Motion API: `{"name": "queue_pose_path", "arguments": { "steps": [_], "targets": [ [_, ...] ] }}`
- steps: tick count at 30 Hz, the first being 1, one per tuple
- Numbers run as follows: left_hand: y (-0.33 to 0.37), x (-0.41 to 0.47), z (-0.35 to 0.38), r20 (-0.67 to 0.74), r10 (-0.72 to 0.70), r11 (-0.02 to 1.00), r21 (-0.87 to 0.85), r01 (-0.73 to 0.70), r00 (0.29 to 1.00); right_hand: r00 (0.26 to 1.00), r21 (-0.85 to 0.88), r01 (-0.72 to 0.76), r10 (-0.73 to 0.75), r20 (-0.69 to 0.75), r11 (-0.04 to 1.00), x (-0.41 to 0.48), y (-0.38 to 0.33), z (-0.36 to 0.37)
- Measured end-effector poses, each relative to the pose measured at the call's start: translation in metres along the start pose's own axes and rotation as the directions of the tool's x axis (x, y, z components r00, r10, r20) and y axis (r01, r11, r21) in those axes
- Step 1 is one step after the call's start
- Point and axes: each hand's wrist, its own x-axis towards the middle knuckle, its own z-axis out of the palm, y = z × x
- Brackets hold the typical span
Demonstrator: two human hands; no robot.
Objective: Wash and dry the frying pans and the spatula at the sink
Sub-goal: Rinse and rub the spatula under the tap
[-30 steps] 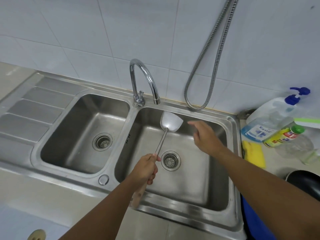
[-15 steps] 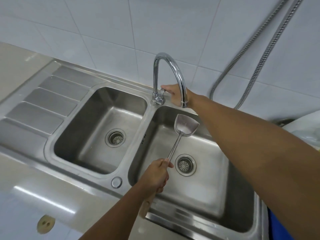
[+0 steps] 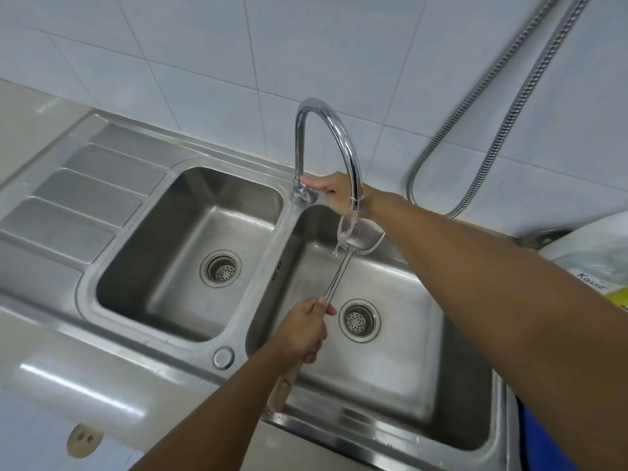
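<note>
Left hand (image 3: 303, 331) grip clamped on the spatula (image 3: 343, 263) handle, blade at frame centre under the faucet (image 3: 339, 137) spout, water (image 3: 353, 220) hitting it over the right basin (image 3: 407, 351). Right hand (image 3: 334, 193) grip closed on the faucet lever (image 3: 307, 181) at its base.

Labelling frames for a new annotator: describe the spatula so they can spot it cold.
Start at the double steel sink and take its right basin, under the curved chrome tap. The spatula is the long metal tool slanting up from the left hand. Its scoop blade alone catches the running water.
</note>
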Motion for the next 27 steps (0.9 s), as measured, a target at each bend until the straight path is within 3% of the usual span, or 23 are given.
{"name": "queue_pose_path", "arguments": {
  "steps": [2, 6, 11, 12, 14, 16, 18, 21, 23, 25, 27],
  "targets": [
    [0.001, 0.000, 0.000, -0.001, 0.003, 1.000, -0.001, -0.003, 1.000, 1.000, 0.160, -0.022, 0.019, 0.020, 0.987, -0.001, -0.004, 0.001],
    [0.003, -0.003, -0.001, -0.007, 0.001, 1.000, 0.011, -0.001, 1.000, 0.997, 0.138, -0.066, 0.059, 0.051, 0.988, -0.009, 0.012, 0.000],
    [0.010, -0.006, 0.002, -0.040, -0.011, 1.000, 0.001, 0.011, 0.999, 0.954, -0.027, -0.152, 0.139, -0.265, 0.988, -0.059, 0.049, 0.036],
    [0.012, -0.005, 0.002, -0.045, -0.010, 1.000, 0.002, 0.010, 0.999, 0.958, -0.065, -0.106, 0.084, -0.273, 0.992, -0.072, 0.056, 0.051],
    [0.018, -0.003, 0.003, -0.052, -0.007, 1.000, 0.023, 0.008, 0.999, 0.989, -0.153, -0.006, -0.017, -0.149, 0.988, -0.102, 0.066, 0.080],
    [0.021, -0.003, 0.004, -0.046, -0.005, 0.998, 0.058, 0.008, 0.999, 0.998, -0.223, 0.014, -0.026, -0.052, 0.975, -0.117, 0.080, 0.095],
    [0.019, -0.006, 0.006, -0.046, -0.002, 0.997, 0.075, 0.005, 0.999, 0.997, -0.322, -0.059, 0.043, -0.057, 0.945, -0.119, 0.094, 0.087],
    [0.014, -0.013, 0.010, -0.050, -0.011, 0.997, 0.072, 0.015, 0.999, 0.991, -0.606, -0.136, 0.097, -0.097, 0.783, -0.113, 0.116, 0.060],
    [0.017, -0.014, 0.012, -0.062, 0.008, 0.997, 0.079, -0.003, 0.998, 0.985, -0.696, -0.163, 0.079, -0.152, 0.699, -0.108, 0.119, 0.051],
    [0.022, -0.012, 0.012, -0.080, 0.042, 0.994, 0.104, -0.033, 0.996, 0.969, -0.678, -0.197, 0.033, -0.247, 0.708, -0.106, 0.109, 0.054],
    [0.023, -0.014, 0.011, -0.090, 0.046, 0.994, 0.104, -0.037, 0.995, 0.983, -0.669, -0.081, -0.052, -0.176, 0.739, -0.106, 0.105, 0.059]
  ]
}}
